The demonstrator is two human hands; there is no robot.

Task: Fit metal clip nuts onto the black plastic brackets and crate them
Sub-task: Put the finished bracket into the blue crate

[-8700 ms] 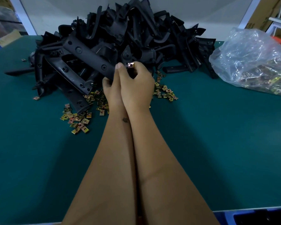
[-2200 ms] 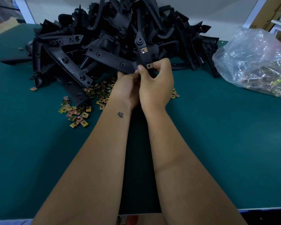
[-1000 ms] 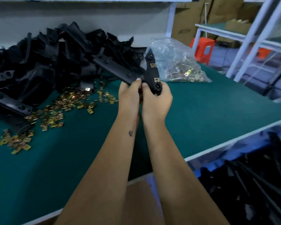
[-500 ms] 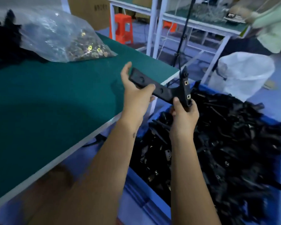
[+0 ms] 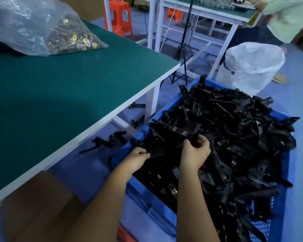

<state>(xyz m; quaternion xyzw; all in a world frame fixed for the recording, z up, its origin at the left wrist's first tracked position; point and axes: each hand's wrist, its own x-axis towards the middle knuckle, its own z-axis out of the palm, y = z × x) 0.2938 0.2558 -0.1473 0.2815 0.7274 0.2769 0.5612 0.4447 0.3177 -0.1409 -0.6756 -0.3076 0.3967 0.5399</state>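
Both hands hold one black plastic bracket (image 5: 171, 135) low over the heap inside the blue crate (image 5: 142, 194) on the floor to my right. My left hand (image 5: 136, 160) grips its near end at the crate's left rim. My right hand (image 5: 195, 152) curls round its far end, beside two metal clip nuts (image 5: 179, 131) fitted on it. The crate is heaped with several black brackets (image 5: 243, 137), many carrying clip nuts. A clear bag of loose clip nuts (image 5: 42, 27) lies at the back of the green table (image 5: 63, 95).
The table's white edge and leg (image 5: 152, 100) stand close to the crate's left. A few brackets (image 5: 110, 140) lie on the floor under the table. A white sack (image 5: 252, 65), a black tripod (image 5: 184, 46), orange stools and another person at a far bench are behind.
I have turned right from the table and lowered the bracket from chest height down onto the crate's heap. Both hands still hold it.
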